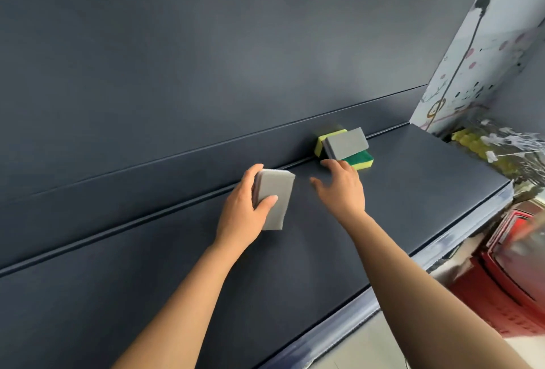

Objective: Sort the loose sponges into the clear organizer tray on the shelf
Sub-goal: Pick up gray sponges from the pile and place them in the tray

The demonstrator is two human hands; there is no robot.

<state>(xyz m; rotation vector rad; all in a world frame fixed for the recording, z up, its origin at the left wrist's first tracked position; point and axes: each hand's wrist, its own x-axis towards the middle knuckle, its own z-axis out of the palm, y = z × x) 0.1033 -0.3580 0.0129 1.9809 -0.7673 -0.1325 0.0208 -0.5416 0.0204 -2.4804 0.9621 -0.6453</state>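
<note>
Head view is showing the left hand [244,206] gripping a grey sponge [274,200], while the right hand [342,188], fingers spread and empty, is hovering just beside the leaning grey sponge [345,143] propped on the green-and-yellow sponges [361,160] at the shelf's [413,191] far edge. Best bet is pinching that top one by its long sides and lifting it straight off, leaving the pile beneath undisturbed.

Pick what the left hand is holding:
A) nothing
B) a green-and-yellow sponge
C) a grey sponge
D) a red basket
C: the left hand grips a grey sponge, with the thumb across its face, while the green-and-yellow sponge lies ungripped at the back of the shelf.
</note>
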